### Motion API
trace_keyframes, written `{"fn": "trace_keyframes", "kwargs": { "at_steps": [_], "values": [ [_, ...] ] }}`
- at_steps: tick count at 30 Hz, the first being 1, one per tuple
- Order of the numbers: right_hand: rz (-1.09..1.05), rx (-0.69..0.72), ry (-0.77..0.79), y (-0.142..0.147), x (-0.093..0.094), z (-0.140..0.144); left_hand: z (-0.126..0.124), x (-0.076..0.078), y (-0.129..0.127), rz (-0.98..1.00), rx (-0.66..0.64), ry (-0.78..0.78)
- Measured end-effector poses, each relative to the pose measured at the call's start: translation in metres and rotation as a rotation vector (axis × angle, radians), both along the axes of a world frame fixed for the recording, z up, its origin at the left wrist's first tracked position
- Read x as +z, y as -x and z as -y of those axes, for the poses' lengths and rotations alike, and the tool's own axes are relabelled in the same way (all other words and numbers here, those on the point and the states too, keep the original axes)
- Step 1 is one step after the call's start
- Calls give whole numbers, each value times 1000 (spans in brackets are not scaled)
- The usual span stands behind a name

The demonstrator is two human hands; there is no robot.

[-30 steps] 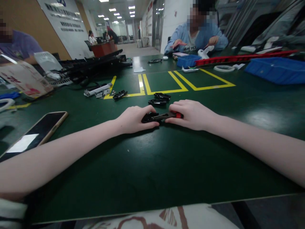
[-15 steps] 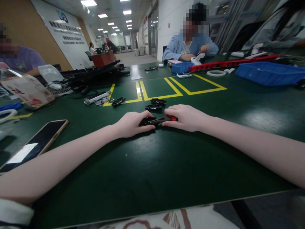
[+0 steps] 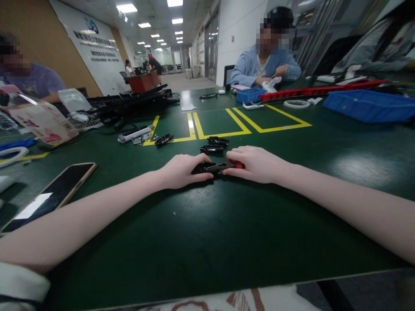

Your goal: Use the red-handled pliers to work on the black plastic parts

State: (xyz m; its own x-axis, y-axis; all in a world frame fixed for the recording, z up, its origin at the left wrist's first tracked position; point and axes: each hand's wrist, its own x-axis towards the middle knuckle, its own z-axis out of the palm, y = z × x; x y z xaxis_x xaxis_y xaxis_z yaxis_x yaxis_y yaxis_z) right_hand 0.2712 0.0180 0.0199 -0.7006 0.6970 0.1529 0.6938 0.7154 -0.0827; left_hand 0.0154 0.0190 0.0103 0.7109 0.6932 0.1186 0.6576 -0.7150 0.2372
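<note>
Both my forearms reach across a dark green table (image 3: 227,233). My left hand (image 3: 180,171) grips a small black plastic part (image 3: 201,168) resting on the table. My right hand (image 3: 254,163) holds a tool with a red handle (image 3: 238,165), and its dark shaft (image 3: 222,166) points left into the black part. The two hands are almost touching. Just beyond them lie two more black parts (image 3: 212,149) (image 3: 218,141), and another black part (image 3: 164,140) lies further left on a yellow line.
A phone (image 3: 52,194) lies at the left. A grey and white part (image 3: 135,133), a cardboard box (image 3: 43,123) and black trays (image 3: 126,101) stand behind it. Blue bins (image 3: 369,106) (image 3: 251,94) and a red strip (image 3: 324,90) are at the back right. Other people sit across and left.
The view has shifted slightly. My hands stay together on the black part and the red-handled tool, with barely any movement. The person opposite has brought both hands together.
</note>
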Motion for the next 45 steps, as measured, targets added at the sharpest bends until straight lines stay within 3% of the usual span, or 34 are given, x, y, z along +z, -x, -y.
{"fn": "trace_keyframes", "kwargs": {
  "at_steps": [45],
  "values": [
    [-14, 10, 7, 2, 4, 1, 1, 1, -2, 5, 7, 20]
  ]
}}
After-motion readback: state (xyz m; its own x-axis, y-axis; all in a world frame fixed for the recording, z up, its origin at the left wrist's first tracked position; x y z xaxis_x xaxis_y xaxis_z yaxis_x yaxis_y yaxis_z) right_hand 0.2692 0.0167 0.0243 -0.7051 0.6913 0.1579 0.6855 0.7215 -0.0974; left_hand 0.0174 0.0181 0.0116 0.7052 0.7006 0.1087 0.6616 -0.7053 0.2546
